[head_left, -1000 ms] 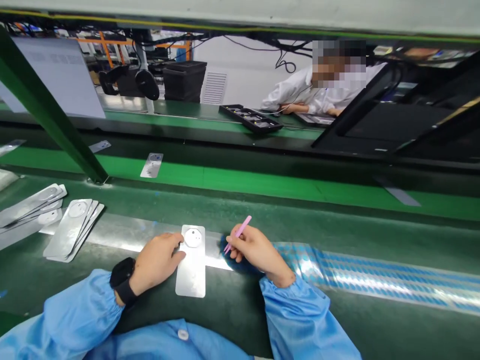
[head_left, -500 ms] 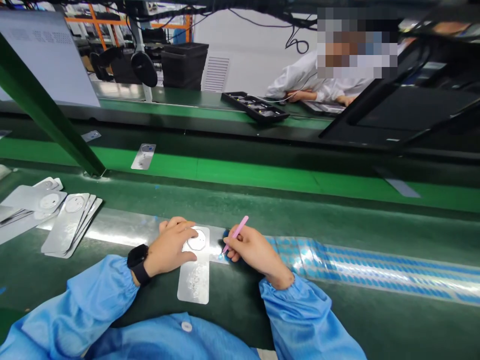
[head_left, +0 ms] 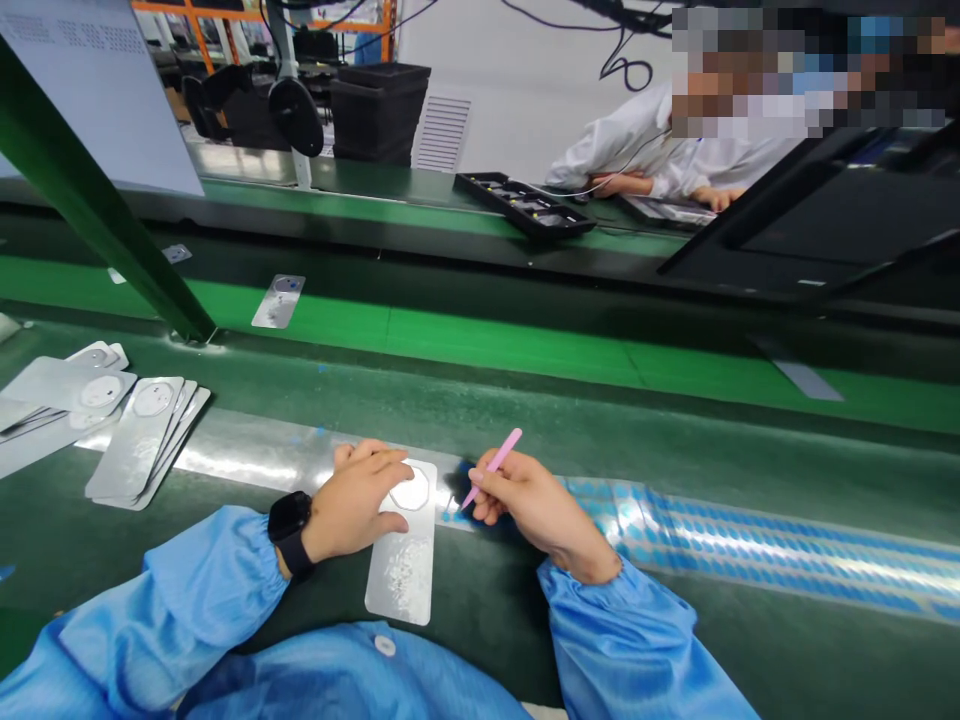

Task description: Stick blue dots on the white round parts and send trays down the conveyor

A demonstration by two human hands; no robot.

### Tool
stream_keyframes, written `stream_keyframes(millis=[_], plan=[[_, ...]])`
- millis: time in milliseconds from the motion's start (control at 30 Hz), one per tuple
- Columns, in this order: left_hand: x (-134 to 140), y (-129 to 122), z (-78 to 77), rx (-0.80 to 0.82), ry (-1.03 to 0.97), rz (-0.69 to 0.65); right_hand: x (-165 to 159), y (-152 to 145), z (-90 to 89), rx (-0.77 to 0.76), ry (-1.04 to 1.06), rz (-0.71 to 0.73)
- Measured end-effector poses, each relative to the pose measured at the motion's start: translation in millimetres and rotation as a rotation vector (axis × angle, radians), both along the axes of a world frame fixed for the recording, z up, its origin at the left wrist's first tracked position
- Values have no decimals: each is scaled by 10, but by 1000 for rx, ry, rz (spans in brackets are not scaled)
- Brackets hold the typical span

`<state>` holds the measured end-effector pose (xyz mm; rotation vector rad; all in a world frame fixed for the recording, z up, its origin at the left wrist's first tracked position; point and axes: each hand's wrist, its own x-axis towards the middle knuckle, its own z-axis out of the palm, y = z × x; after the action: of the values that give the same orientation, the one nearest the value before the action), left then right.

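Pale flat panel point(head_left: 401, 580) lies at the lower centre of the frame, its upper part across a clear, blue-dotted strip point(head_left: 750, 530) on the green bench point(head_left: 315, 620). The left hand point(head_left: 356, 512) rests half-open over its upper left edge, thumb and fingers apart, probably to keep it from sliding. Just right of it, the right hand point(head_left: 529, 500) pinches pink tweezers point(head_left: 495, 466) pen-fashion, presumably for fine control, tip down near blue dots. Similar panels point(head_left: 135, 450) overlap at frame left, apparently to save room.
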<state>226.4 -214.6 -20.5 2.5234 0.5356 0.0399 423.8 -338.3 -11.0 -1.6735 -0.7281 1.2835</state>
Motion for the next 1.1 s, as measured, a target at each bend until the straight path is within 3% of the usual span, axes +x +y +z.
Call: stream_keyframes(millis=[167, 367, 767, 1100], plan=[[13, -18, 7, -14, -1, -2, -147, 155, 123, 49, -128, -11], [12, -33, -2, -10, -15, 5, -268, 395, 103, -55, -241, 29], [-8, -33, 12, -3, -13, -24, -244, 393, 7, -60, -221, 32], [1, -34, 35, -7, 4, -16, -264, 396, 52, -69, -226, 36]])
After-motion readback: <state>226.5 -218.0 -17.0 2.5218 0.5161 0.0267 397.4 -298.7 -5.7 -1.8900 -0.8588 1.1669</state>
